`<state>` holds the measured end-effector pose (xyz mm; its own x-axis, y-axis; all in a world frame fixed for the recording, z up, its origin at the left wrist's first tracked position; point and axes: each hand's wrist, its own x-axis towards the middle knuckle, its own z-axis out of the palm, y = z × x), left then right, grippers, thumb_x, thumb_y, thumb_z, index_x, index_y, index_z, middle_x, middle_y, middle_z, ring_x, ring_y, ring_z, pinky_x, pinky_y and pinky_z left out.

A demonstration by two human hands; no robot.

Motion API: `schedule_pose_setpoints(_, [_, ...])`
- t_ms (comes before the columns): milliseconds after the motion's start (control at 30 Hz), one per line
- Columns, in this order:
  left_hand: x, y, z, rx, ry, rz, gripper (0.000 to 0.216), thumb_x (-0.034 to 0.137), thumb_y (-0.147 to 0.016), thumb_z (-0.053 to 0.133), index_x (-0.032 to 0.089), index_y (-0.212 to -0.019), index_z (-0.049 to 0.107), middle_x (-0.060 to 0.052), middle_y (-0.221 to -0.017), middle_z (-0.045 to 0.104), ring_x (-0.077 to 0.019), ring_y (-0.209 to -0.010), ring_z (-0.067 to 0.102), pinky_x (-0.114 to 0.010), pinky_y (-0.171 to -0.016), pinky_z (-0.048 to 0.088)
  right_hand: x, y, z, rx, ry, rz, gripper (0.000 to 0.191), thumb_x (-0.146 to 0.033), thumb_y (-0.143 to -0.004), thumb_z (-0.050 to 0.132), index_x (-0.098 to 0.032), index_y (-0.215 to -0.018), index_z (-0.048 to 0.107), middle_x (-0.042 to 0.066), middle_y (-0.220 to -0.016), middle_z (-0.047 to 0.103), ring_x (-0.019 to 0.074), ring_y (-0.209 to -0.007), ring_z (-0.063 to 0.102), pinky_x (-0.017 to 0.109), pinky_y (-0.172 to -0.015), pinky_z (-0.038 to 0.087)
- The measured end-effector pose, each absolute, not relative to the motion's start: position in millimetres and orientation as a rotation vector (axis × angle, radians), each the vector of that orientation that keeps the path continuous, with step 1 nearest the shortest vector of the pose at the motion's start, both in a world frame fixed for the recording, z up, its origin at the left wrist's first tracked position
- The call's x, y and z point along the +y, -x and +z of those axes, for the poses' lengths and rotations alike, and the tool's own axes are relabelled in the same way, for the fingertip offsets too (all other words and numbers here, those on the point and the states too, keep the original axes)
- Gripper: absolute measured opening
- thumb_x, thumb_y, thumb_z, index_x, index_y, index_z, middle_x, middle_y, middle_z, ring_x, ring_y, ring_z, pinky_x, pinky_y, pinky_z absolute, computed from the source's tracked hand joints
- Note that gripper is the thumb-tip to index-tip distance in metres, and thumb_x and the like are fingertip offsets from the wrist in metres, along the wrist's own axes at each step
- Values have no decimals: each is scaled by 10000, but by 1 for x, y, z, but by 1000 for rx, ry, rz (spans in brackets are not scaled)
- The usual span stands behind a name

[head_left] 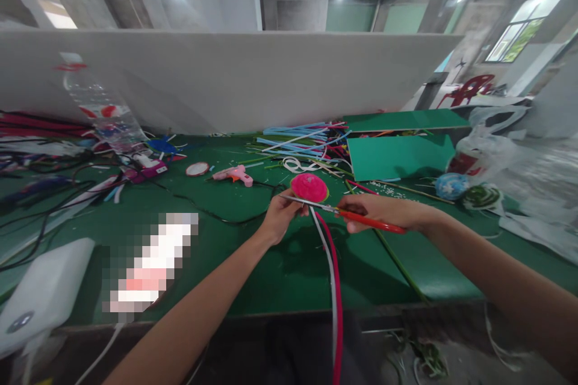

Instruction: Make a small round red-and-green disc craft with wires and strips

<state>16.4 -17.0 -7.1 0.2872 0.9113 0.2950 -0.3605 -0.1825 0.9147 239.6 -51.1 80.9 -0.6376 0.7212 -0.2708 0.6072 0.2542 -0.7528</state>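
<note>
In my left hand (283, 215) is a bright pink round piece (309, 187) with a thin yellowish-green rim, gripped at its lower edge. From just below it hang a white strip (326, 246) and a dark pink strip (336, 271), curving down past the table edge. My right hand (368, 210) is closed round red-orange-handled scissors (372, 221). Their blades point left and lie across the lower edge of the pink piece, close to my left fingers. Whether the blades touch the piece or the strips I cannot tell.
On the green table (235, 271) lie a pink glue gun (235, 175), a bundle of blue and green strips (293, 141) and a green box (400, 156). A plastic bottle (106, 105), cables and a white power bank (45, 289) stand left. Plastic bags (528, 162) lie right.
</note>
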Motion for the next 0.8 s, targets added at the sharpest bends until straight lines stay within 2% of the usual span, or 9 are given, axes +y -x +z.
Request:
schedule_pose_setpoints(133, [-17, -17, -8, 597, -1297, 1281, 231, 366, -723, 702, 146, -726, 632, -5, -562, 591, -105, -533, 510, -241, -530, 364, -53, -238, 77, -2444, 1296, 1095, 463, -613, -747, 576, -172, -886, 563, -1, -731, 541, 123, -625, 464, 244, -544, 335])
schedule_pose_setpoints(267, [-16, -18, -7, 612, -1256, 1309, 248, 365, -674, 739, 146, -710, 630, -3, -556, 592, -109, -516, 512, -251, -529, 380, -60, -233, 73, -2510, 1316, 991, 467, -642, -812, 454, -181, -780, 528, -6, -614, 531, 108, -505, 461, 237, -485, 309])
schedule_pose_setpoints(400, [-16, -19, -6, 603, -1249, 1305, 267, 376, -665, 747, 139, -710, 631, -5, -558, 593, -108, -507, 511, -254, -526, 386, -64, -228, 73, -2693, 1273, 496, 463, -594, -868, 373, -182, -725, 529, 17, -580, 517, 115, -491, 433, 248, -505, 274])
schedule_pose_setpoints(467, [-16, -19, -6, 587, -1252, 1298, 269, 377, -668, 748, 138, -712, 633, -4, -556, 590, -107, -509, 512, -251, -527, 386, -64, -227, 74, -2741, 1264, 349, 448, -560, -883, 358, -182, -736, 546, 18, -560, 506, 116, -481, 413, 251, -507, 252])
schedule_pose_setpoints(633, [-18, -19, -6, 578, -1266, 1292, 264, 378, -677, 744, 140, -709, 633, -6, -567, 590, -108, -517, 509, -250, -529, 385, -63, -226, 72, -2776, 1276, 313, 400, -501, -892, 357, -179, -740, 539, 21, -569, 506, 115, -479, 401, 247, -501, 234])
schedule_pose_setpoints(800, [-18, -19, -5, 603, -1263, 1279, 272, 393, -703, 719, 131, -725, 652, -12, -577, 589, -105, -532, 503, -245, -537, 381, -65, -224, 67, -2624, 1262, 314, 463, -580, -871, 375, -185, -667, 503, -14, -514, 426, 97, -455, 317, 245, -488, 224])
